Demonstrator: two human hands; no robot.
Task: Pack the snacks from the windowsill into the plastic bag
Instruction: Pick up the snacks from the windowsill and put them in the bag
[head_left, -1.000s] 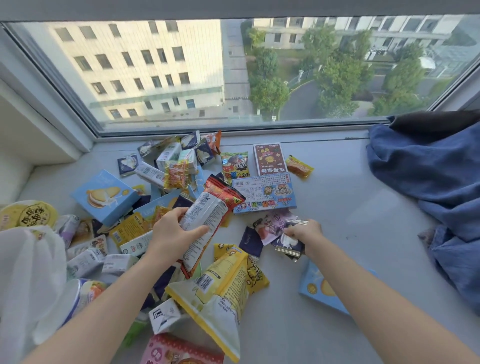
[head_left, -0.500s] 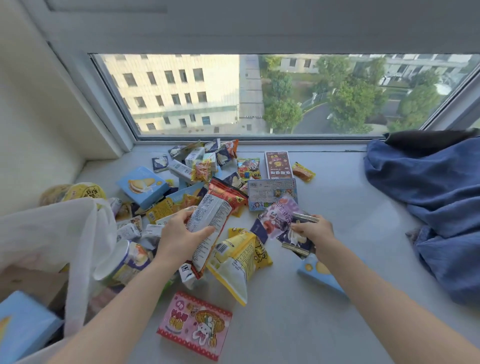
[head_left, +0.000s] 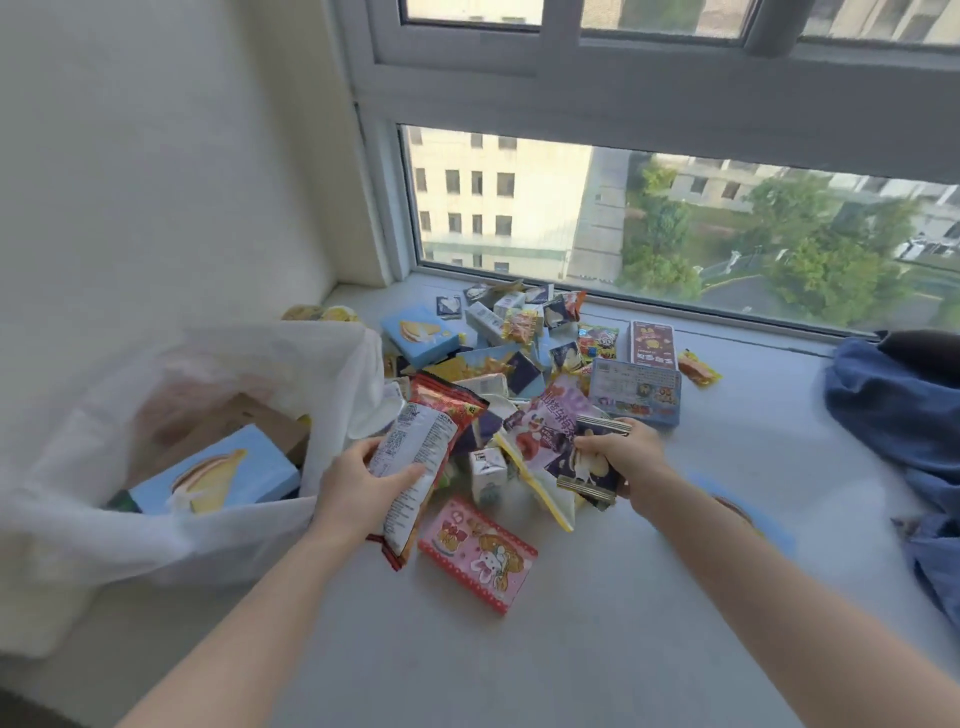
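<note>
Many snacks (head_left: 519, 358) on windowsill (head_left: 571, 649); left hand (head_left: 358, 493) around red packet (head_left: 415, 457), right hand (head_left: 623, 457) around sachets (head_left: 550, 431)

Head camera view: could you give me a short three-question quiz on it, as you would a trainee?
1. True or false: the left hand holds nothing.
2. What lies inside the plastic bag already? A) a blue box B) a glass bottle C) a shoe
3. Fill in: the pink packet lies flat on the ____.
Key: 1 false, it grips a red-and-white packet; 2 A; 3 windowsill.
</note>
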